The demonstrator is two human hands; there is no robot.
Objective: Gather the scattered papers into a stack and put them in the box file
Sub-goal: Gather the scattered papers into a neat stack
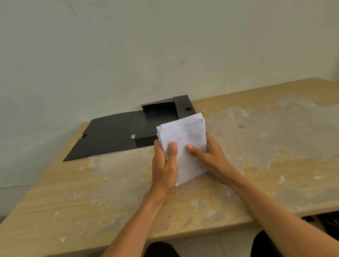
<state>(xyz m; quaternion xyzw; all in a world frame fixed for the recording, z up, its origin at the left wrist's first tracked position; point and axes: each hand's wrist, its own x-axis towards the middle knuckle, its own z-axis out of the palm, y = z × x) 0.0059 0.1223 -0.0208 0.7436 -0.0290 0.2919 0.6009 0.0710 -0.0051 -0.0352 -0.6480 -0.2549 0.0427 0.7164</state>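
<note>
Gripping from both sides, the left hand and the right hand were clamped on the stack of papers, each thumb pressed across the top sheet and the fingers hidden behind. Head view: the stack stood tilted, its lower edge on or just above the table; contact could not be confirmed. Its upper corners showed several sheet edges slightly out of register, so the pile was gathered but not yet squared. No loose sheets remained in sight on the worn tabletop. The black box file lay open just behind the stack, lid flap spread flat to the left, tray against the wall and apparently empty.

Handling, as judged: the stack was light, thin and limp, and sheets would slide on one another if the pinch slackened. A hold on the two long edges near mid-height, as shown, seemed best, since it kept the sheets bowed slightly and together. Tapping the lower edge on the table would probably align them. For insertion, the stack would likely need lowering flat into the tray, with care that projecting corners did not catch on the tray's walls.
</note>
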